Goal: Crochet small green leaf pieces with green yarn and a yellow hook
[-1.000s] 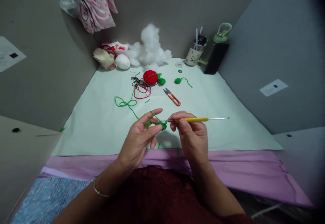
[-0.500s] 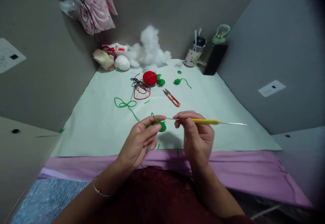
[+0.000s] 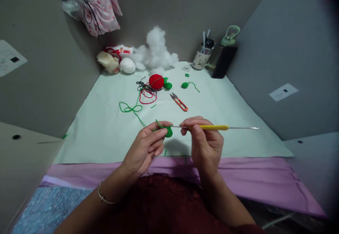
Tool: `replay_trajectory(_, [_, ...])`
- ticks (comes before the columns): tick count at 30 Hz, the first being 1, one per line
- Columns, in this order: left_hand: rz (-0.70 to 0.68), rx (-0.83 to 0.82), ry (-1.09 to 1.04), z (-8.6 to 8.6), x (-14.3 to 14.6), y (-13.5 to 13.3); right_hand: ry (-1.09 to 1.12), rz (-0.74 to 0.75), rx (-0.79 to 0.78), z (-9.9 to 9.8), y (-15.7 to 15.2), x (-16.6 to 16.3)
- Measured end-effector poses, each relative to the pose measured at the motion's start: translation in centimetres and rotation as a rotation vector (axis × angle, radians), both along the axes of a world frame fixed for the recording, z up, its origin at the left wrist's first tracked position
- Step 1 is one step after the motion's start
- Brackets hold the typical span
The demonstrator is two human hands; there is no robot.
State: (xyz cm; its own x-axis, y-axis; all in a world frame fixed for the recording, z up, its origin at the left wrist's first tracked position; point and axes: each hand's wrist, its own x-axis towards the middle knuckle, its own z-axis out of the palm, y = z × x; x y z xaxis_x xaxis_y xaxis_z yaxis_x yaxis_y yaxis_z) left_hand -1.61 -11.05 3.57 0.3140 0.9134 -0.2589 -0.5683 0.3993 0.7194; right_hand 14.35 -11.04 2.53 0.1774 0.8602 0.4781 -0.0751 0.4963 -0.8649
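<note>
Between thumb and fingers, my left hand (image 3: pixel 148 144) pinches a small green crochet piece (image 3: pixel 168 132), partly hidden by the fingertips. Green yarn (image 3: pixel 132 109) trails from that hand in loops over the table cover. My right hand (image 3: pixel 205 142) grips the yellow handle of a crochet hook (image 3: pixel 215 127), its thin metal shaft level. The hook's left tip meets the top of the green piece by my left fingertips; whether it sits inside a stitch I cannot tell. Its other metal end points right.
Orange thread snips (image 3: pixel 180 102) lie beyond my hands. Behind are a red ball (image 3: pixel 156 81) with green crochet parts, tangled black and red yarn (image 3: pixel 147 94), a green bobble (image 3: pixel 185 85) with a tail, and white stuffing (image 3: pixel 158 52). A pen cup (image 3: pixel 201 58) and black phone (image 3: pixel 224 62) stand back right.
The hook's left tip has dipped slightly toward the green piece, and its right end has risen a little. The yarn loop above my left fingers sits lower and further left.
</note>
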Motion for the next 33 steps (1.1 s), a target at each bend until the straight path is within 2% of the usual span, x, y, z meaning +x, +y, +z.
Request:
replay_trajectory(8, [-0.009,0.039,0.028,0.4,0.1,-0.1,-0.004,0.05,-0.004,-0.3,0.0,-0.2])
replay_trajectory(16, [0.076,0.145,0.138,0.1,0.5,-0.5,-0.079,0.028,-0.039,-0.7,0.2,-1.4])
replay_trajectory(20, [0.013,0.263,0.29,0.3,-0.5,0.1,-0.007,0.072,-0.134,-0.7,0.6,-1.1])
replay_trajectory(22, [-0.001,0.34,0.416,0.8,-2.1,1.0,0.122,0.15,-0.215,-0.5,1.0,-0.4])
replay_trajectory(26, [0.154,0.376,0.601,2.4,-7.7,3.7,0.368,0.33,-0.352,0.3,1.8,1.5])
replay_trajectory(30, [0.434,0.469,0.903,3.1,-13.6,6.2,0.415,0.432,-0.383,0.8,1.9,2.1])
replay_trajectory(31, [0.394,0.489,1.046,3.2,-14.7,6.5,0.42,0.448,-0.386,0.8,1.8,2.0])
replay_trajectory(33, [0.185,0.592,1.277,3.4,-16.2,6.8,0.435,0.465,-0.391,0.9,1.8,1.4])
